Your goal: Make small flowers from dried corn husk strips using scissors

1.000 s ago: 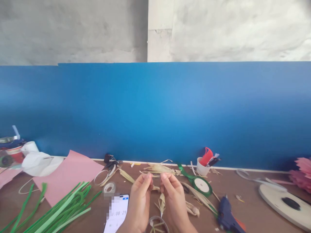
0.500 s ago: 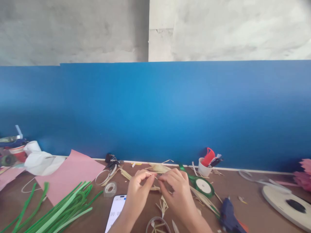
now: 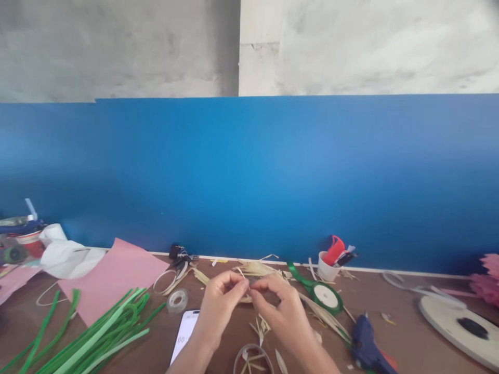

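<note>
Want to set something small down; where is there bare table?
Bare tabletop shows between the glue gun and cream disc, bar a small scrap, and between the green stems and phone. It is crowded around the left hand and right hand, with dry strips, a ribbon spool and a clear container.

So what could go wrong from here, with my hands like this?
The thin pale strip at the left hand could slip, as the pinch looks slight. The right forearm might knock the glue gun on its right. The left forearm could nudge the phone, which it partly covers in this view.
</note>
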`<state>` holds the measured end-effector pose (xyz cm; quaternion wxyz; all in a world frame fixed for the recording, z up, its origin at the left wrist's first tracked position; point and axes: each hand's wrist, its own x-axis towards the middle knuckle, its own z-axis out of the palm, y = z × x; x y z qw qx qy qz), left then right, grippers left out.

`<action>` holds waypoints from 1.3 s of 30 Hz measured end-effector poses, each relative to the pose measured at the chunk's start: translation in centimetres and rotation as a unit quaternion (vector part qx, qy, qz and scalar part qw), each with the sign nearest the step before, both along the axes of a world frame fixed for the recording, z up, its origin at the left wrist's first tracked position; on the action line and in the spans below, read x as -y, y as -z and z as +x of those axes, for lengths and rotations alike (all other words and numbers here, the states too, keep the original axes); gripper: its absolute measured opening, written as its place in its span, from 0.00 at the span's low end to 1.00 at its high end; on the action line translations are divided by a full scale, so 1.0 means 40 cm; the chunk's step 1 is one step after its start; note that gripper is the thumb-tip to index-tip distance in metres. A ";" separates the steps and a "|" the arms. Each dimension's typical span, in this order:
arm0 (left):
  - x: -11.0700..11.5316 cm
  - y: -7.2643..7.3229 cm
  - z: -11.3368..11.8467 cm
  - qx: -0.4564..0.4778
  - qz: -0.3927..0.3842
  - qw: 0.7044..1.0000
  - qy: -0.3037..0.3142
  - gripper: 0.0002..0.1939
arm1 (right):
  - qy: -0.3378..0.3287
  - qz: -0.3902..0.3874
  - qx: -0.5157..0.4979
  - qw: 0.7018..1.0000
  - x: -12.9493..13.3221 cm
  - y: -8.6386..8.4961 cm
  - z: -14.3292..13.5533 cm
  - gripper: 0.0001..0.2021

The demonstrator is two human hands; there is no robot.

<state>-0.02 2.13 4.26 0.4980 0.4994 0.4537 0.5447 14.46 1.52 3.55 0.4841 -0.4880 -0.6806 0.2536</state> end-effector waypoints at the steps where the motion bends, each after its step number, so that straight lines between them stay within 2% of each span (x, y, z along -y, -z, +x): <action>1: 0.001 0.000 0.000 -0.013 0.003 1.000 0.003 0.10 | 0.002 0.009 0.015 1.000 0.000 -0.001 0.000 0.06; 7: 0.001 0.004 0.001 -0.079 0.026 0.996 0.019 0.09 | 0.019 0.024 0.080 0.996 -0.003 0.001 0.000 0.07; 13: -0.007 0.011 -0.009 -0.150 0.079 0.985 0.021 0.08 | 0.025 0.026 0.075 0.997 -0.005 0.007 0.000 0.08; 16: -0.006 0.014 -0.009 -0.174 0.109 0.979 0.014 0.07 | 0.030 0.012 0.050 0.998 -0.009 0.010 0.000 0.08; 21: -0.001 0.020 -0.003 -0.195 0.169 0.966 -0.008 0.08 | 0.022 -0.073 -0.064 0.995 -0.011 0.011 -0.002 0.07; 26: 0.002 0.029 -0.002 -0.199 0.202 0.959 -0.012 0.08 | 0.007 -0.130 -0.124 0.984 -0.015 0.012 -0.007 0.08; 29: 0.003 0.024 -0.002 -0.184 0.175 0.967 -0.004 0.07 | -0.002 -0.151 -0.156 0.976 -0.018 0.009 -0.008 0.08; 33: 0.002 0.010 -0.002 -0.131 0.070 0.988 0.027 0.09 | -0.016 -0.168 -0.181 0.969 -0.019 0.001 -0.005 0.09; 36: -0.001 0.007 -0.003 -0.103 0.018 0.994 0.041 0.09 | -0.005 -0.158 -0.188 0.969 -0.017 -0.003 -0.004 0.08; 39: -0.004 0.009 -0.004 -0.119 -0.004 0.992 0.046 0.07 | 0.009 -0.133 -0.187 0.973 -0.014 -0.003 -0.003 0.06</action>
